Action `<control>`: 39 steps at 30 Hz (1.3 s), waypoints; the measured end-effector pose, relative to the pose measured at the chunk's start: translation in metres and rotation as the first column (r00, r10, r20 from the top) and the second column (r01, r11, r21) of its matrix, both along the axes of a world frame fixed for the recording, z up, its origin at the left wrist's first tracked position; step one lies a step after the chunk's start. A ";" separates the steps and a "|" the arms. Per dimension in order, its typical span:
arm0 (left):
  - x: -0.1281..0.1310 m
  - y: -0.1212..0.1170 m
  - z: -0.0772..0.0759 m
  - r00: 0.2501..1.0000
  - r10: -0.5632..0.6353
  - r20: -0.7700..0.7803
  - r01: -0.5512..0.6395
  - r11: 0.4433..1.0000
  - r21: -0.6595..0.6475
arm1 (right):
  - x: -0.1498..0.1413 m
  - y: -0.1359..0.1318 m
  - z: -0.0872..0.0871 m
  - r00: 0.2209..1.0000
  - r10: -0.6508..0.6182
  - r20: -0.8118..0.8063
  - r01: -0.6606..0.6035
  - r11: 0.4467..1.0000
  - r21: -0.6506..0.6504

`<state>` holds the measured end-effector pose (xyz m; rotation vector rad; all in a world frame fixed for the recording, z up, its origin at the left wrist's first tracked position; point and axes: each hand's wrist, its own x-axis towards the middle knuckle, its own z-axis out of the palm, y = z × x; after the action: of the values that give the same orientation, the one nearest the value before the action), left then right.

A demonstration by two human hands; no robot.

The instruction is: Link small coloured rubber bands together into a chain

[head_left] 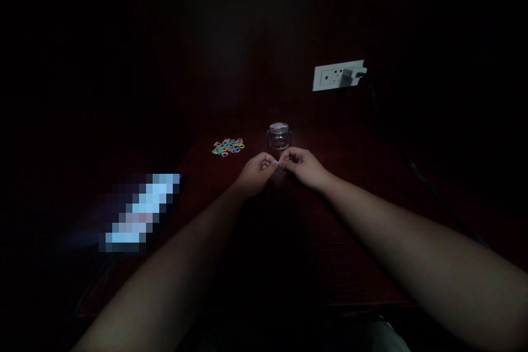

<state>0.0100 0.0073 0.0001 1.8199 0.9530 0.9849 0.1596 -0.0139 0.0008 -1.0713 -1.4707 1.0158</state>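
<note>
My left hand [258,169] and my right hand [303,166] meet over a dark reddish table [350,242], fingertips pinched together on one small pale blue ring [277,163]. Both hands are closed in a pinch. Just beyond them stands a small clear glass jar [279,136] with a lid. To the jar's left lies a loose pile of small pastel rings [228,147] in several colours. The scene is very dark.
A white wall socket [336,76] with a plug and a dark cable sits at the back right. A glowing, pixelated screen [140,212] lies at the left of the table.
</note>
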 end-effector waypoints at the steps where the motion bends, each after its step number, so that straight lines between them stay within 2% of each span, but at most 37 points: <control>1: 0.000 0.000 0.000 1.000 -0.005 -0.009 0.005 1.000 0.003 | 0.000 0.000 0.000 1.000 0.002 0.001 -0.002 1.000 0.004; 8: 0.000 0.001 0.000 0.999 0.039 -0.028 -0.038 0.999 0.033 | 0.001 0.002 -0.003 0.980 -0.044 0.195 0.014 0.988 0.153; 16: -0.001 0.011 -0.007 0.988 0.131 0.082 -0.125 0.989 -0.073 | 0.000 0.003 -0.002 0.973 -0.034 0.229 0.001 0.990 0.144; 20: -0.001 0.013 -0.008 0.978 0.189 0.091 -0.182 0.980 -0.080 | 0.000 0.003 -0.002 0.973 -0.030 0.229 -0.005 0.989 0.148; 28: -0.002 0.006 -0.003 0.997 0.021 0.069 -0.016 0.998 -0.067 | 0.000 0.001 -0.003 0.975 -0.060 0.216 0.027 0.988 0.149; 39: -0.001 0.004 -0.001 0.997 -0.004 0.074 0.009 0.997 -0.073 | -0.002 0.000 -0.002 0.981 -0.076 0.178 0.049 0.988 0.149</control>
<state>0.0093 0.0111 -0.0004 1.7132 0.9258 0.9930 0.1578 -0.0141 -0.0013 -1.1228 -1.6216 0.7701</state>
